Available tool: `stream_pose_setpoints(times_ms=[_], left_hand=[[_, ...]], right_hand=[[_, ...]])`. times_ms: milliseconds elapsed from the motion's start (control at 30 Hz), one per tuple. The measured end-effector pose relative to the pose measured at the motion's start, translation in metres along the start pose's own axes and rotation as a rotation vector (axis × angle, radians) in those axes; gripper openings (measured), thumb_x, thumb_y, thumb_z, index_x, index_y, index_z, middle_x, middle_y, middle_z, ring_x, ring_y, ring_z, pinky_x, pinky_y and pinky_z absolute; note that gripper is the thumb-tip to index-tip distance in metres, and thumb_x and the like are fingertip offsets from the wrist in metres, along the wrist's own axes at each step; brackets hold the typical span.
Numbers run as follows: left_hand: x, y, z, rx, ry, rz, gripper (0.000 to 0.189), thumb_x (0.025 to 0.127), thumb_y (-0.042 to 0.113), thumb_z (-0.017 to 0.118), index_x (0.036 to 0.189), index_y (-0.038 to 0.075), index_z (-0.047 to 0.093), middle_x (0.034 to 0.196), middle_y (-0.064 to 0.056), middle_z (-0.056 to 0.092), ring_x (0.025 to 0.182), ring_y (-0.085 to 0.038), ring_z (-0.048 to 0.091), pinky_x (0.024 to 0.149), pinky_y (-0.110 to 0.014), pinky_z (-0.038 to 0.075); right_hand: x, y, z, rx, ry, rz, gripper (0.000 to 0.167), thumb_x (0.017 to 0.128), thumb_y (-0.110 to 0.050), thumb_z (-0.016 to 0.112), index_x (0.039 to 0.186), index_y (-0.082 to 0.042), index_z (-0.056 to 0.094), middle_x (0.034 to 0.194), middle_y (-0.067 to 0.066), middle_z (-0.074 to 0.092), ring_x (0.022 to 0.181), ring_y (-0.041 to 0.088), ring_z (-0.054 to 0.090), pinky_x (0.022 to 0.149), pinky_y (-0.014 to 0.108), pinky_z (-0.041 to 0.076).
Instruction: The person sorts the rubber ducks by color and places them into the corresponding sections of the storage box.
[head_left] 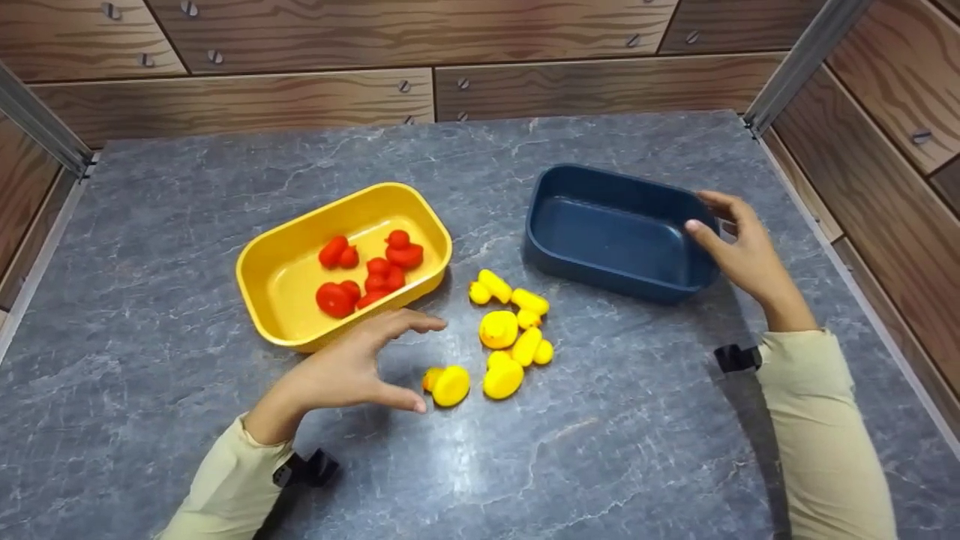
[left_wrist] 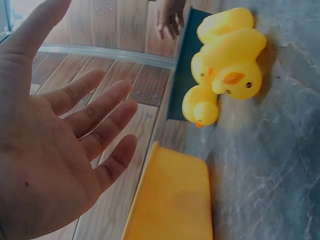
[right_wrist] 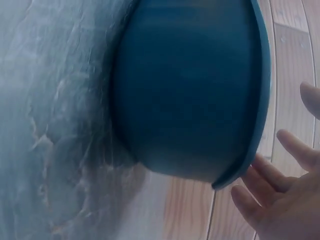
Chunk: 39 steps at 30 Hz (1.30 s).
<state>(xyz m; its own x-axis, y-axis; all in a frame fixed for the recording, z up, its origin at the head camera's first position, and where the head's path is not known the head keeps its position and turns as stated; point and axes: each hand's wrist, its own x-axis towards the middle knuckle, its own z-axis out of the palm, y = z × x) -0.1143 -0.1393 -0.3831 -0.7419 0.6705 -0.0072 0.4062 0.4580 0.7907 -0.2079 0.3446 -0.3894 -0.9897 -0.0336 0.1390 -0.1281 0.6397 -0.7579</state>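
Note:
My left hand (head_left: 337, 367), fingers spread and thumb apart, hovers at the near side of a yellow bin (head_left: 259, 262). Just beyond its thumb lies a yellow rubber duck (head_left: 451, 385). Several more yellow ducks (head_left: 499, 330) are clustered to the right, some tipped over; the left wrist view shows ducks (left_wrist: 242, 80) past the open palm (left_wrist: 50, 155). My right hand (head_left: 742, 251) is at the right end of a dark blue bin (head_left: 622, 285), fingertips right at the rim. In the right wrist view its fingers (right_wrist: 257, 185) are loosely bent beside the blue wall (right_wrist: 185, 90).
Several red ducks (head_left: 334, 300) lie inside the yellow bin. The blue bin's floor (head_left: 607, 232) shows bare. Wood-patterned panels (head_left: 300, 97) border the grey marbled tabletop (head_left: 600, 450) at the back and sides.

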Motion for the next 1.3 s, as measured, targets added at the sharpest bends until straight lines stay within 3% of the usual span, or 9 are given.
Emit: stream_pose_setpoints(times_ms=[300, 567, 667, 767, 933, 1100, 1300], left_hand=[[0.017, -0.006, 0.018, 0.156, -0.081, -0.052, 0.077, 0.069, 0.046, 0.083, 0.135, 0.021, 0.053, 0.134, 0.000, 0.057, 0.122, -0.021, 0.053, 0.104, -0.049, 0.037], [0.021, -0.021, 0.030, 0.170, -0.123, -0.118, 0.077, 0.069, 0.040, 0.084, 0.135, 0.020, 0.051, 0.128, -0.002, 0.057, 0.116, -0.021, 0.055, 0.101, -0.047, 0.038], [0.021, -0.024, 0.033, 0.174, -0.138, -0.129, 0.075, 0.070, 0.039, 0.084, 0.134, 0.019, 0.052, 0.126, -0.002, 0.057, 0.114, -0.021, 0.055, 0.100, -0.047, 0.039], [0.023, -0.026, 0.034, 0.181, -0.152, -0.131, 0.072, 0.070, 0.037, 0.084, 0.133, 0.019, 0.053, 0.125, -0.002, 0.058, 0.116, -0.022, 0.054, 0.102, -0.048, 0.038], [0.024, -0.027, 0.037, 0.187, -0.167, -0.145, 0.067, 0.071, 0.033, 0.084, 0.131, 0.019, 0.055, 0.123, -0.002, 0.059, 0.117, -0.024, 0.053, 0.104, -0.048, 0.038], [0.026, -0.027, 0.037, 0.203, -0.168, -0.126, 0.060, 0.072, 0.027, 0.082, 0.126, 0.018, 0.058, 0.117, -0.002, 0.061, 0.112, -0.022, 0.055, 0.101, -0.045, 0.040], [0.027, -0.028, 0.038, 0.203, -0.180, -0.091, 0.053, 0.074, 0.025, 0.081, 0.123, 0.018, 0.061, 0.112, 0.001, 0.063, 0.104, -0.017, 0.057, 0.096, -0.040, 0.042]], right_hand=[[-0.001, 0.015, -0.005, 0.025, -0.021, 0.084, 0.067, 0.098, -0.029, 0.054, 0.151, -0.001, 0.022, 0.152, 0.027, 0.027, 0.138, 0.045, 0.028, 0.110, 0.060, 0.023], [-0.003, 0.024, -0.006, 0.058, -0.076, 0.132, 0.073, 0.098, -0.031, 0.054, 0.153, -0.005, 0.014, 0.155, 0.027, 0.020, 0.138, 0.049, 0.026, 0.106, 0.062, 0.030], [-0.004, 0.026, -0.005, 0.058, -0.077, 0.148, 0.074, 0.098, -0.033, 0.054, 0.153, -0.005, 0.014, 0.154, 0.028, 0.021, 0.136, 0.049, 0.029, 0.099, 0.044, 0.041], [-0.005, 0.028, -0.003, 0.059, -0.080, 0.170, 0.075, 0.097, -0.036, 0.054, 0.153, -0.005, 0.015, 0.153, 0.029, 0.020, 0.134, 0.049, 0.030, 0.090, 0.029, 0.039], [-0.006, 0.032, 0.002, 0.053, -0.090, 0.204, 0.076, 0.097, -0.039, 0.054, 0.154, -0.007, 0.014, 0.153, 0.031, 0.018, 0.134, 0.048, 0.028, 0.093, 0.034, 0.037], [-0.004, 0.035, 0.004, 0.075, -0.110, 0.210, 0.076, 0.098, -0.036, 0.053, 0.154, -0.005, 0.010, 0.153, 0.032, 0.015, 0.134, 0.048, 0.029, 0.081, 0.012, 0.038], [-0.004, 0.037, 0.003, 0.105, -0.136, 0.213, 0.076, 0.099, -0.032, 0.052, 0.154, -0.006, 0.005, 0.152, 0.034, 0.013, 0.133, 0.048, 0.029, 0.076, 0.005, 0.039]])
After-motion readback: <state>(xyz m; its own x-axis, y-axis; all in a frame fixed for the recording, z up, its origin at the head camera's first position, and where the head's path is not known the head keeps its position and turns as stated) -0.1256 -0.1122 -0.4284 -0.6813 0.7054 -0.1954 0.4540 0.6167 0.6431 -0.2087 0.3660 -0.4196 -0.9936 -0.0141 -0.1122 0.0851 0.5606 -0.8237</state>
